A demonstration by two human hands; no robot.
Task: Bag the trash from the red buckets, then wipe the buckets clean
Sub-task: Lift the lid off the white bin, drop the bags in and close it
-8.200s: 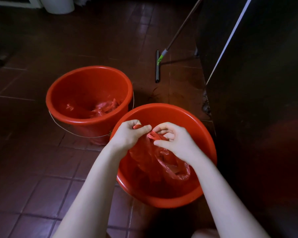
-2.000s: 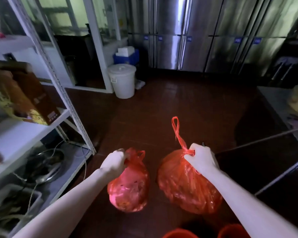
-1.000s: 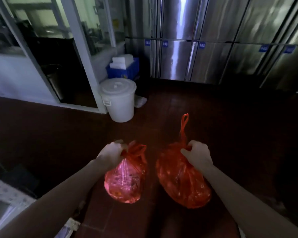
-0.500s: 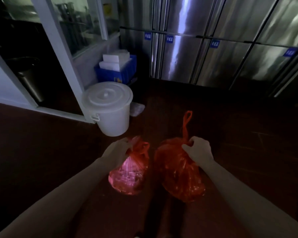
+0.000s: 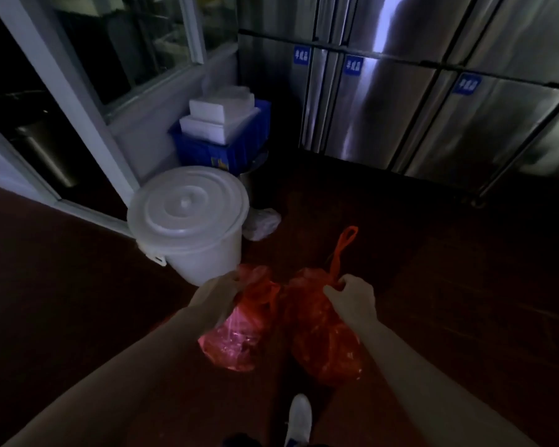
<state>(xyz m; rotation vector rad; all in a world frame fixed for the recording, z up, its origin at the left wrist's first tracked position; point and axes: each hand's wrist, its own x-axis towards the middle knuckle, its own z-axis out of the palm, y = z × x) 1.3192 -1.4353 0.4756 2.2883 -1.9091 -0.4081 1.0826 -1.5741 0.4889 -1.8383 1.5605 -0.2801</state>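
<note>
Clutching small bag (image 5: 239,337) in left hand (image 5: 215,296), big bag (image 5: 320,343) in right hand (image 5: 352,298), fingers curled tight round the necks. Bin (image 5: 188,227) just beyond left fingers.

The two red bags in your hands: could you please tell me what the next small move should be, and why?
Probably set the smaller bag down beside the white bin, freeing the left hand for the lid, if the bags go in there. The right hand grips the larger bag, so neither hand is free, the bin stands just ahead, and its lid is on.
</note>
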